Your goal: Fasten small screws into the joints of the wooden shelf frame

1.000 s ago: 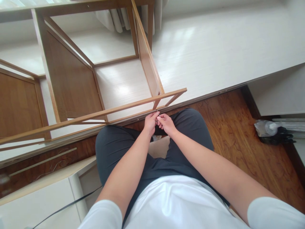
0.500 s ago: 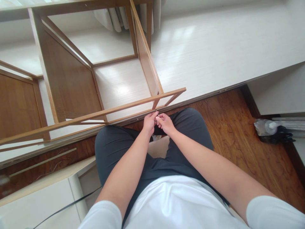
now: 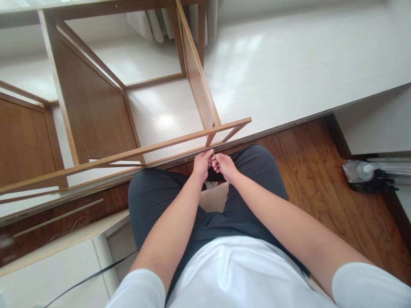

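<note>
**Two hands pinched together on a tiny metal piece beside a wooden frame**

The small thing between the hands is hard to make out: only a thin, pale metal sliver (image 3: 212, 150) pokes up above the fingertips, and whether it is a screw, a pin or a tool tip cannot be told. Most of it is hidden inside the fingers. The palms face away from the camera, so the grip itself is largely out of sight. The wooden frame (image 3: 192, 85) is cut off at the top and left edges of the view, and its far side is lost in window glare on the white floor (image 3: 289, 64). At the right edge a dark bundle with clear plastic (image 3: 366, 175) is too blurred to identify.

The left hand (image 3: 201, 164) is curled nearly closed, thumb and forefinger pinched on the metal sliver. The right hand (image 3: 224, 166) is likewise curled, its fingertips meeting those of the left and touching the same piece. The two hands touch each other above the person's knees, over the dark trousers (image 3: 154, 196). The sliver sits just beside the near lower rail (image 3: 144, 149) of the frame, close to its corner joint; whether it touches the wood cannot be told.
</note>
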`<state>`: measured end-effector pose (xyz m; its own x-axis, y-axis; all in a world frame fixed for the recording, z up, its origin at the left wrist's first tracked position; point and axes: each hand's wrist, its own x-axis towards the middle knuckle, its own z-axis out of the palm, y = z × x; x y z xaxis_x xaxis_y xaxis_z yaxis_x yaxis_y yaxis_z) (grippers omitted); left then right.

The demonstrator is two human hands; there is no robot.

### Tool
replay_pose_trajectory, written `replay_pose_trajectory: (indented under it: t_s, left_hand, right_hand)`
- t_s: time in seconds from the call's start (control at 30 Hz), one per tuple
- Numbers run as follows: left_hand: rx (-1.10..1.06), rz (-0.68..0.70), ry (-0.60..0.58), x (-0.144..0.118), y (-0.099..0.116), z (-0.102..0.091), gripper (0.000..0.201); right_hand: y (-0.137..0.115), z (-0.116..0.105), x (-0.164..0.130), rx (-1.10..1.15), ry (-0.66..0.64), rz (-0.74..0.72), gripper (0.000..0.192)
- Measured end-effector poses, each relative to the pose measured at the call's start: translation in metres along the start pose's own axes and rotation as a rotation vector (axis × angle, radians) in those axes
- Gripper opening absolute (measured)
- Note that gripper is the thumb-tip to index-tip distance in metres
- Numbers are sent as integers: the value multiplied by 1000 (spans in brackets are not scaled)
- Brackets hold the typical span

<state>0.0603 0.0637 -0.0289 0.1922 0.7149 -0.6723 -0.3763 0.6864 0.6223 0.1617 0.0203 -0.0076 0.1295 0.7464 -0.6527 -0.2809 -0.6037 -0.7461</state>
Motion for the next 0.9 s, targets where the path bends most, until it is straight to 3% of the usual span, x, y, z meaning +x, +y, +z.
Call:
replay_pose_trajectory:
  t_s: [0.13, 0.27, 0.9]
  left_hand:
    - [7, 6, -17, -3, 1, 1, 35]
    - [3, 3, -20, -6, 2, 3, 34]
    - [11, 24, 30, 0, -2, 3, 32]
  right_hand:
    - [-4, 0, 0, 149, -72, 166, 28]
    - [-4, 0, -1, 150, -69, 189, 30]
    - [2, 4, -4, -191, 46, -183, 29]
